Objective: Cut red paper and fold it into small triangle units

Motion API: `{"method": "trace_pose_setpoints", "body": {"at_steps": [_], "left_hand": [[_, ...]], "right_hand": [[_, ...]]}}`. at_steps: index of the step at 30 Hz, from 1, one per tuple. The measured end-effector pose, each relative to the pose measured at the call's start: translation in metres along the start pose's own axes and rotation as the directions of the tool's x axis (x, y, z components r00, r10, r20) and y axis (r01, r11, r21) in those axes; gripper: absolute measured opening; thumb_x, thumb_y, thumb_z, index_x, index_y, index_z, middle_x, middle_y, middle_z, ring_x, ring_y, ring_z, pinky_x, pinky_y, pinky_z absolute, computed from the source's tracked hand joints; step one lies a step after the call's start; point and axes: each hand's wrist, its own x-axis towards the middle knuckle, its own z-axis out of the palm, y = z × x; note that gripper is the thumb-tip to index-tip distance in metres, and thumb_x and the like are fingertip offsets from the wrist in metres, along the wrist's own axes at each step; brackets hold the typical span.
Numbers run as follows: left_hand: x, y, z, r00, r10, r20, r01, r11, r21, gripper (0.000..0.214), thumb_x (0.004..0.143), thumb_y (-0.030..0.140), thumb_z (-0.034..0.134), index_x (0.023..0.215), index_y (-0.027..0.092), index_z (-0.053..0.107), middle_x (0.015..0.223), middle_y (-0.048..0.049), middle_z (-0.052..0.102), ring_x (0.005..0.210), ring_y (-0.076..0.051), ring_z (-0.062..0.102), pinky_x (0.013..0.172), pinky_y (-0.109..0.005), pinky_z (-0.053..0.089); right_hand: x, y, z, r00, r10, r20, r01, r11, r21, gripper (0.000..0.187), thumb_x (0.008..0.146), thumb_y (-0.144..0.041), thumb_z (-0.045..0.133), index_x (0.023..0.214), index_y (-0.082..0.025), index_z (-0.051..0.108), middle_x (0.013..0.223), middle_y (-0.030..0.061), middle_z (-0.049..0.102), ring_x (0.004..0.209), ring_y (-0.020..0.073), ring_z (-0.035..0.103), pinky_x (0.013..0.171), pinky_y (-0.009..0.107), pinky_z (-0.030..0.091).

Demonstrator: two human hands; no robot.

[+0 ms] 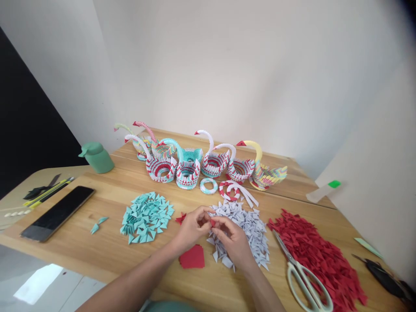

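Between the fingertips of both hands is a small folded red paper piece (pixel 212 222), mostly covered by the fingers. My left hand (pixel 196 224) pinches it from the left, and my right hand (pixel 231 237) pinches it from the right. Both hover at the left side of a heap of white folded paper triangles (pixel 251 229). Under my left forearm lies a stack of red paper sheets (pixel 192 257). A few folded red pieces (pixel 180 218) lie just beyond my left wrist.
Teal triangles (pixel 147 216) lie left, red triangles (pixel 318 247) right, with scissors (pixel 303 275) against them. Several paper swans (pixel 188 173) stand behind, near a teal-white ring (pixel 208 186) and red-white ring (pixel 227 190). A phone (pixel 58 212) and green jug (pixel 96 157) are left.
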Motion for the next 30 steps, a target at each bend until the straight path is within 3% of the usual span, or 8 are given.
{"method": "trace_pose_setpoints", "body": {"at_steps": [4, 7, 10, 16, 22, 25, 30], "left_hand": [[0.0020, 0.0036, -0.0017, 0.999, -0.047, 0.005, 0.047, 0.994, -0.100, 0.028, 0.072, 0.017, 0.061, 0.100, 0.015, 0.057, 0.069, 0.0030, 0.054, 0.062, -0.009, 0.050, 0.058, -0.019, 0.037], [0.0039, 0.0031, -0.0040, 0.990, -0.100, 0.097, 0.120, 0.967, -0.223, 0.030, 0.073, 0.026, 0.065, 0.099, 0.013, 0.057, 0.066, 0.0035, 0.053, 0.055, -0.007, 0.047, 0.054, -0.019, 0.037], [0.0044, 0.0024, -0.0054, 0.982, -0.114, 0.149, 0.148, 0.959, -0.242, 0.029, 0.074, 0.030, 0.066, 0.096, 0.012, 0.058, 0.065, 0.0023, 0.055, 0.053, -0.008, 0.048, 0.054, -0.020, 0.038], [0.0016, 0.0071, -0.0025, 0.999, 0.004, -0.050, -0.002, 0.999, 0.037, 0.015, 0.075, 0.017, 0.058, 0.089, 0.013, 0.061, 0.075, -0.0025, 0.064, 0.069, -0.013, 0.057, 0.064, -0.022, 0.043], [-0.0022, 0.0081, -0.0009, 0.993, 0.100, -0.064, -0.079, 0.959, 0.272, 0.035, 0.068, 0.003, 0.047, 0.096, 0.015, 0.064, 0.076, -0.0011, 0.063, 0.069, -0.013, 0.056, 0.066, -0.022, 0.043], [-0.0022, 0.0076, -0.0006, 0.996, 0.080, -0.046, -0.070, 0.978, 0.197, 0.034, 0.067, 0.003, 0.048, 0.097, 0.015, 0.062, 0.077, -0.0009, 0.062, 0.071, -0.013, 0.056, 0.067, -0.022, 0.042], [0.0002, 0.0085, -0.0008, 0.994, -0.071, 0.080, 0.083, 0.985, -0.152, 0.025, 0.073, 0.020, 0.058, 0.097, 0.013, 0.057, 0.069, 0.0017, 0.054, 0.057, -0.009, 0.050, 0.056, -0.021, 0.040]], "right_hand": [[-0.0001, 0.0007, -0.0006, 1.000, 0.012, 0.004, -0.012, 1.000, 0.023, 0.014, 0.080, -0.027, 0.061, 0.092, -0.020, 0.066, 0.083, 0.0025, 0.067, 0.076, 0.0184, 0.062, 0.071, 0.027, 0.048], [-0.0006, 0.0023, -0.0006, 0.999, 0.028, 0.020, -0.029, 0.997, 0.068, 0.012, 0.082, -0.028, 0.059, 0.089, -0.019, 0.064, 0.080, 0.0028, 0.067, 0.075, 0.0181, 0.062, 0.071, 0.027, 0.048], [-0.0006, 0.0041, -0.0006, 0.999, 0.029, 0.020, -0.031, 0.997, 0.074, 0.011, 0.083, -0.028, 0.058, 0.087, -0.019, 0.064, 0.080, 0.0025, 0.067, 0.074, 0.0178, 0.061, 0.069, 0.026, 0.047], [-0.0003, 0.0074, 0.0000, 1.000, 0.010, -0.022, -0.011, 0.998, -0.059, 0.019, 0.082, -0.028, 0.059, 0.098, -0.020, 0.065, 0.073, 0.0001, 0.062, 0.069, 0.0167, 0.059, 0.067, 0.026, 0.046], [-0.0010, 0.0028, -0.0003, 0.997, -0.071, 0.021, 0.073, 0.990, -0.122, 0.024, 0.081, -0.022, 0.058, 0.104, -0.021, 0.066, 0.081, 0.0019, 0.067, 0.075, 0.0176, 0.061, 0.073, 0.027, 0.047], [-0.0014, 0.0004, -0.0019, 0.997, -0.074, 0.037, 0.078, 0.990, -0.116, 0.022, 0.081, -0.022, 0.058, 0.101, -0.022, 0.067, 0.081, 0.0015, 0.067, 0.075, 0.0171, 0.062, 0.072, 0.027, 0.048], [-0.0019, 0.0016, -0.0042, 0.999, -0.039, 0.025, 0.040, 0.997, -0.065, 0.018, 0.081, -0.025, 0.060, 0.097, -0.022, 0.067, 0.080, 0.0011, 0.068, 0.074, 0.0167, 0.063, 0.071, 0.026, 0.049]]}}
